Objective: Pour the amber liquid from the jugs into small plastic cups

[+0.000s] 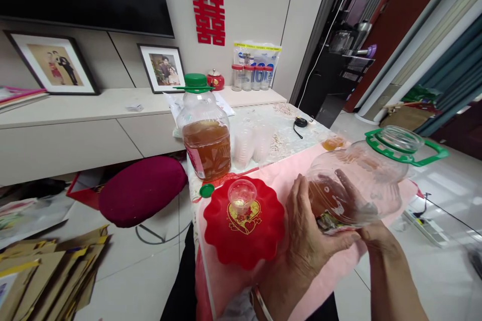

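A clear plastic jug [361, 180] with a green handle ring and no cap lies tilted, mouth up to the right, with a little amber liquid at its base. My left hand [309, 230] presses against the jug's near side, fingers closed round it. My right hand [352, 198] shows through the plastic, fingers wrapped on the far side near the base. To the left a small clear cup [241, 194] stands upright on a red scalloped plate [244, 228]. A loose green cap [207, 190] lies by the plate.
A second jug [205, 133], green-capped and half full of amber liquid, stands at the table's far left. Stacked clear cups [252, 143] sit behind the plate on a pink cloth [286, 170]. A maroon stool [141, 188] and cardboard [48, 271] are on the floor.
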The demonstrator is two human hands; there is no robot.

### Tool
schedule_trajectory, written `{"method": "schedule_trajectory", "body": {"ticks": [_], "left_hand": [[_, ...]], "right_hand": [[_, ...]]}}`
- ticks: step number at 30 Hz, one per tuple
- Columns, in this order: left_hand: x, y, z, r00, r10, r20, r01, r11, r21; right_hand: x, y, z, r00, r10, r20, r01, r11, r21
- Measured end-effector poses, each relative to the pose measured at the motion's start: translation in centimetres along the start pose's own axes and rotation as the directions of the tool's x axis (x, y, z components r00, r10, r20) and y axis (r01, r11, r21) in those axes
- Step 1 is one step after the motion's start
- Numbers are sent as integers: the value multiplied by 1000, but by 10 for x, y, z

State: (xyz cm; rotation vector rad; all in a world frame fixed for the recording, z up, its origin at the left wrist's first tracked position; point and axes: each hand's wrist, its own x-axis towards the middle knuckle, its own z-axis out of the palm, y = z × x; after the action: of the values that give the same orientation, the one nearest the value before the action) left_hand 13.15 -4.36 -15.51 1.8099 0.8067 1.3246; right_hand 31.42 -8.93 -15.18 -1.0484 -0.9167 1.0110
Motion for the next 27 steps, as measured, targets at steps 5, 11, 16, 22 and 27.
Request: {"method": "schedule_trajectory", "body": {"ticks": [5,11,16,22,27], "left_hand": [[-3,0,-1,997,-70,35,71,997,-22],[-7,5,-2,997,-73,26,74,995,-64],[1,29,-23,948,-252,194,294,926,-236],[8,46,-39,936,-239,257,343,783,-519],[9,49,-36,917,-279,287,400,617,-678]], "right_hand": [[0,-7,7,1000,10,-22,-11,997,-79],[-4,-10,0,998,-33,-51,20,971,-237],[-7,-35,2,1000,-2,18,8,951,-311],[-12,-70,10,988,45,145,21,908,-419],[-10,-94,19,981,112,159,9,790,-612]]}}
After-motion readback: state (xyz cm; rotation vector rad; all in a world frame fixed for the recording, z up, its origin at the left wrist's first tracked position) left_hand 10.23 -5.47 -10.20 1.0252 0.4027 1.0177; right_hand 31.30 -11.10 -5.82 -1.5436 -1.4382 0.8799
